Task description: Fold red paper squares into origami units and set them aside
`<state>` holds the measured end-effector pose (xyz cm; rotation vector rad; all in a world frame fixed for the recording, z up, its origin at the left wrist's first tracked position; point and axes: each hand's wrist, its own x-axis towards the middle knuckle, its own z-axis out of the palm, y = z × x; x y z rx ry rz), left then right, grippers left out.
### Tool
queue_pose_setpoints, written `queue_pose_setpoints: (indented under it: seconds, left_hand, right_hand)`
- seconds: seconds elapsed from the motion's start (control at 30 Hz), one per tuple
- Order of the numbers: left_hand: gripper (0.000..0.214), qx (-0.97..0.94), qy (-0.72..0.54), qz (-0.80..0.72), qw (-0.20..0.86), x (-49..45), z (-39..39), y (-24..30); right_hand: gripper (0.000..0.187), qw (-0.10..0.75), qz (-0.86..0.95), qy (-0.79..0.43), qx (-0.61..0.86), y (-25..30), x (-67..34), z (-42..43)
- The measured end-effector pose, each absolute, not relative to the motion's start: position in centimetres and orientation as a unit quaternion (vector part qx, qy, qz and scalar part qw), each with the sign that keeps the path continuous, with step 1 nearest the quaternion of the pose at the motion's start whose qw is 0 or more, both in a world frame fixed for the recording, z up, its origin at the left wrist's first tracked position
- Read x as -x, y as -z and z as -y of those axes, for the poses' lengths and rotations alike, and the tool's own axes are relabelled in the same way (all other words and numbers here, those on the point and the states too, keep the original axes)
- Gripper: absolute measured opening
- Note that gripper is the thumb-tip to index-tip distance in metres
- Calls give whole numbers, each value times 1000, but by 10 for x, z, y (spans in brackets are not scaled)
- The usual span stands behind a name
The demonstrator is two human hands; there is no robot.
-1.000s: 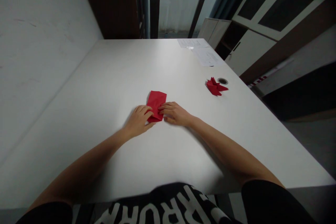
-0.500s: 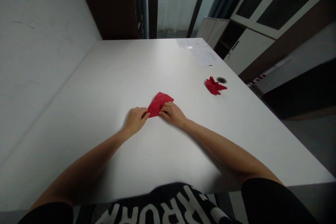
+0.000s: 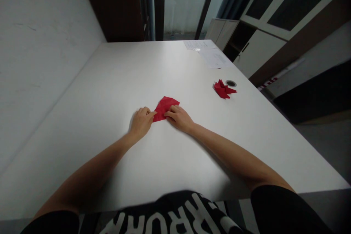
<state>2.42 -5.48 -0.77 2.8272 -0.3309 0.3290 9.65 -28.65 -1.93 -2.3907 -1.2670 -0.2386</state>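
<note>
Both hands pressed the red folded paper (image 3: 165,106) flat on the white tabletop (image 3: 115,80): left hand (image 3: 141,122) at its near corner, right hand (image 3: 178,117) on its right edge.

The flat red folded paper sheet (image 3: 165,106) in front of you looks thin and matt. The wide white table top (image 3: 115,80) under it is smooth with a soft satin sheen. It is probably laminate, though the dim view leaves that unsure. The small spiky red folded-paper figure (image 3: 223,89) to your right has the same dull paper finish. Beside it, the round cable grommet (image 3: 231,83) has a pale, shiny rim. The loose white paper sheets (image 3: 212,57) at the far corner look matt. Your black cloth shirt (image 3: 161,204) carries smooth white printed letters. The white wall (image 3: 41,44) looks chalky and faintly scuffed.
</note>
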Motion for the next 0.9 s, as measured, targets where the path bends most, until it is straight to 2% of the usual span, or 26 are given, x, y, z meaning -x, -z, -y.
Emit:
queue_pose_setpoints:
  seconds: [0.23,0.4,0.6,0.7,0.9]
  left_hand:
    - [41,-968,-121,170,139,-25,54,7]
    - [30,-969,-130,184,98,-26,53,8]
    - [22,-961,-147,190,135,-28,50,10]
    - [23,-942,-167,188,222,-26,50,6]
    - [20,-819,-157,85,546,-26,52,0]
  right_hand:
    - [31,220,457,79,858,15,-98,291]
    - [32,220,456,76,859,14,-96,290]
    - [21,233,453,125,851,13,-101,292]
    - [20,271,450,143,839,11,-106,296]
    - [23,404,376,126,825,-3,-101,298]
